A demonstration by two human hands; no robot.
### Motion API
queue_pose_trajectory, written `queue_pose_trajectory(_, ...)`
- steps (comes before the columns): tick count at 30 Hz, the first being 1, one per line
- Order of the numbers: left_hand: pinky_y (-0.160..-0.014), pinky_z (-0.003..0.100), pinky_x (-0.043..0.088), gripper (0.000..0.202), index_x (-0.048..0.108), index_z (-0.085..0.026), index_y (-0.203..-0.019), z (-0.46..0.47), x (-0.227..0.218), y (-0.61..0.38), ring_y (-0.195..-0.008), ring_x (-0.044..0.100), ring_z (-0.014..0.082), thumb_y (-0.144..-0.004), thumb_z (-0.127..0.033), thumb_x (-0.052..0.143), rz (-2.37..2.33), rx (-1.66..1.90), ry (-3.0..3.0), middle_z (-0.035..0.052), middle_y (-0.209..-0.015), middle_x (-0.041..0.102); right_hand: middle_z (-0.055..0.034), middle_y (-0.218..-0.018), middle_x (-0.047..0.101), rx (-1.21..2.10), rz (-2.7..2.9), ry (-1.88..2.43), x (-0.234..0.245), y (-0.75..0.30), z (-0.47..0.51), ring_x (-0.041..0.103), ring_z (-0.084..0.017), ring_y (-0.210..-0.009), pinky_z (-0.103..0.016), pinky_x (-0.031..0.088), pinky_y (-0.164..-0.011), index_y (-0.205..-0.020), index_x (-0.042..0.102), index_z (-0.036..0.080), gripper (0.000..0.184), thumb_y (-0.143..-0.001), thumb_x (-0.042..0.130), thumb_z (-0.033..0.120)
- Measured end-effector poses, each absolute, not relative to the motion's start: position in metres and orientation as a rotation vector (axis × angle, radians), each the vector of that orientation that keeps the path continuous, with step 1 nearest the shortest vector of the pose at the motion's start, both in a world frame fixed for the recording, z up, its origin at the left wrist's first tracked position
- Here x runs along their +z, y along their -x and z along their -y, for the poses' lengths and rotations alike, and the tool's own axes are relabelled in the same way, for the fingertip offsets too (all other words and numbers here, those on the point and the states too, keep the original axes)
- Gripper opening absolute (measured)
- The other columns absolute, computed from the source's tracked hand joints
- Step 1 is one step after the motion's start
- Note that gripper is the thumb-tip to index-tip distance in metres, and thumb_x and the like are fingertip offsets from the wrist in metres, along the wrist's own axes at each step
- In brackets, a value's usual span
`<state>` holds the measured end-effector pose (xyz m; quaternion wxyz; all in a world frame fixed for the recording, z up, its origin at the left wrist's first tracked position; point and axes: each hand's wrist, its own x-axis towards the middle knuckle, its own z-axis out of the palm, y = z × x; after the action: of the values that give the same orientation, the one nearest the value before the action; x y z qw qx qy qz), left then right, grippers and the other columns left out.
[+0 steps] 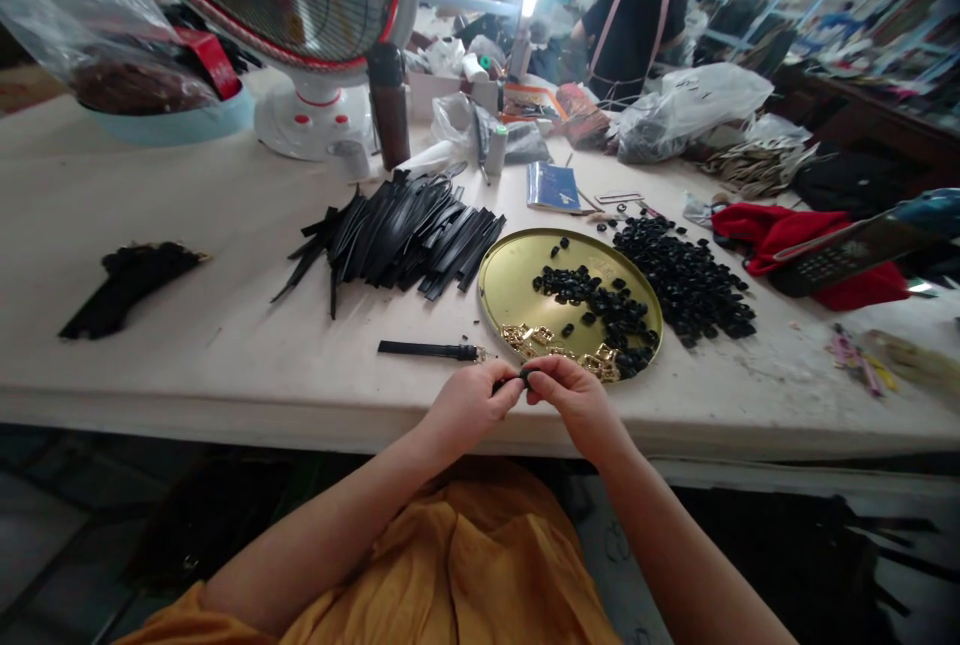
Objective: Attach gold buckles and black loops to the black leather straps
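My left hand (476, 395) pinches a black strap (505, 384), mostly hidden by the fingers. Touching it from the other side, my right hand (576, 397) has thumb and fingertips closed on a small black loop (527, 378) at the strap's end. Just behind my left hand lies another black strap (426, 350) with a gold buckle (480, 354) at its right end. A round gold tray (504, 275) sits beyond my hands, carrying black loops (592, 297) and gold buckles (600, 362) near its front rim.
Black strips (405, 235) are heaped left of the tray, and black loops (682, 280) right of it. A black bundle (135, 285) lies far left. Behind stand a fan (315, 115), a brown bottle (388, 110) and a blue booklet (553, 187). A person (634, 25) is in the background.
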<state>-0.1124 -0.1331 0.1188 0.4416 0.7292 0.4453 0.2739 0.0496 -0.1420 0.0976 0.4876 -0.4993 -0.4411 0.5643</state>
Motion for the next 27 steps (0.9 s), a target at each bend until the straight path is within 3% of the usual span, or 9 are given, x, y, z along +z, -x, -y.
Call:
queue_pose_trajectory(3, -0.058, 0.02, 0.037, 0.019, 0.054, -0.016, -0.09, 0.141, 0.118, 0.115, -0.061, 0.05, 0.0102, -0.083, -0.027, 0.04, -1.056, 0.746, -1.742, -0.0016, -0.066, 0.055, 0.0034, -0.062, 0.058, 1.459, 0.921, 1.181, 0.094, -0.045, 0.147, 0.05, -0.007, -0.054, -0.022, 0.04, -0.056, -0.076, 0.062, 0.019, 0.023, -0.062, 0.072, 0.036)
queue_pose_trajectory(6, -0.063, 0.022, 0.04, 0.028, 0.043, -0.014, -0.108, 0.146, 0.116, 0.119, -0.064, 0.054, 0.0113, -0.08, -0.017, 0.038, -1.021, 0.741, -1.681, -0.0009, -0.068, 0.059, 0.0045, -0.06, 0.055, 1.492, 0.89, 1.157, 0.089, -0.037, 0.154, 0.045, -0.006, -0.052, -0.021, 0.037, -0.053, -0.073, 0.06, 0.019, 0.022, -0.064, 0.071, 0.036)
queue_pose_trajectory(10, -0.069, 0.024, 0.042, 0.026, 0.041, -0.015, -0.107, 0.147, 0.113, 0.127, -0.07, 0.058, 0.0124, -0.081, -0.016, 0.038, -1.01, 0.787, -1.644, 0.0009, -0.072, 0.063, 0.0033, -0.06, 0.056, 1.462, 0.99, 1.126, 0.088, -0.026, 0.164, 0.047, -0.009, -0.056, -0.023, 0.037, -0.058, -0.071, 0.059, 0.018, 0.02, -0.069, 0.068, 0.036)
queue_pose_trajectory(14, -0.064, 0.024, 0.042, 0.025, 0.042, -0.016, -0.105, 0.146, 0.111, 0.133, -0.066, 0.058, 0.0128, -0.083, -0.026, 0.043, -1.085, 0.77, -1.667, 0.0009, -0.072, 0.063, 0.0009, -0.061, 0.056, 1.555, 0.796, 1.018, 0.091, -0.023, 0.166, 0.048, -0.01, -0.056, -0.024, 0.039, -0.056, -0.073, 0.061, 0.018, 0.029, -0.072, 0.061, 0.047)
queue_pose_trajectory(18, -0.063, 0.024, 0.042, 0.027, 0.043, -0.016, -0.105, 0.145, 0.111, 0.135, -0.067, 0.058, 0.0137, -0.083, -0.031, 0.046, -1.145, 0.732, -1.714, 0.0016, -0.074, 0.063, 0.0034, -0.065, 0.053, 1.758, 0.633, 1.008, 0.089, -0.02, 0.162, 0.043, -0.005, -0.052, -0.019, 0.035, -0.05, -0.08, 0.062, 0.019, 0.028, -0.061, 0.074, 0.037)
queue_pose_trajectory(22, -0.064, 0.027, 0.042, 0.033, 0.046, -0.017, -0.105, 0.143, 0.108, 0.135, -0.072, 0.059, 0.017, -0.081, -0.038, 0.048, -1.293, 0.672, -1.765, 0.0033, -0.078, 0.064, 0.0035, -0.066, 0.051, 1.979, 0.603, 0.97, 0.084, -0.018, 0.159, 0.043, -0.006, -0.055, -0.018, 0.036, -0.052, -0.081, 0.061, 0.018, 0.028, -0.064, 0.072, 0.038)
queue_pose_trajectory(27, -0.065, 0.027, 0.042, 0.032, 0.057, -0.016, -0.092, 0.136, 0.103, 0.14, -0.077, 0.059, 0.0192, -0.079, -0.045, 0.048, -1.333, 0.548, -1.809, 0.0058, -0.084, 0.065, 0.0024, -0.071, 0.054, 2.022, 0.602, 1.007, 0.077, -0.022, 0.157, 0.046, -0.008, -0.061, -0.021, 0.036, -0.056, -0.077, 0.057, 0.019, 0.025, -0.065, 0.071, 0.035)
